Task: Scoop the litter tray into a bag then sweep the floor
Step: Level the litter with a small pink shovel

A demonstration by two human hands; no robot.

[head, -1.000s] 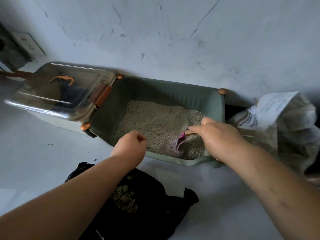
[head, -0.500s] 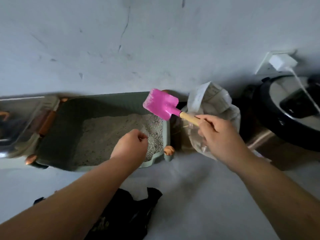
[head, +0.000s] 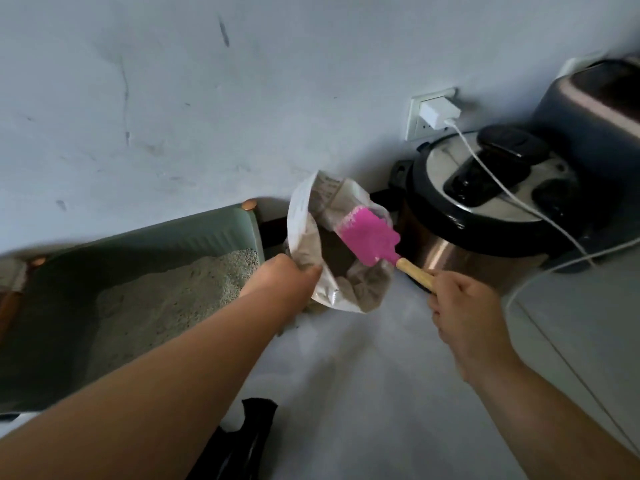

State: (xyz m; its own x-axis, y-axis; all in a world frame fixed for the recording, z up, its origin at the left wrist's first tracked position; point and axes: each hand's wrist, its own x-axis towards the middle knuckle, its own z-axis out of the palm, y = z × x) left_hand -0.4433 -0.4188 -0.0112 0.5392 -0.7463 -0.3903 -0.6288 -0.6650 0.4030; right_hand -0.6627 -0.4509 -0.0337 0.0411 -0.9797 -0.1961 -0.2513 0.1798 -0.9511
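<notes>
1. Black bag: one corner in view at the bottom edge, lying on the floor between your forearms.
2. Your left hand: fingers curled round the rim of the pale bag, holding its mouth open.
3. Your right hand: closed round the wooden handle of the pink scoop. The blade sits tilted at the pale bag's mouth; whether it carries anything cannot be told.
4. Litter tray: green, against the wall, just left of the pale bag, with a deep bed of litter inside.
5. Cooker and wall socket: beyond, to the right.

Status, as a judgement: you are mid-scooping, at a bag. Sweeping is not begun, and no broom shows.
</notes>
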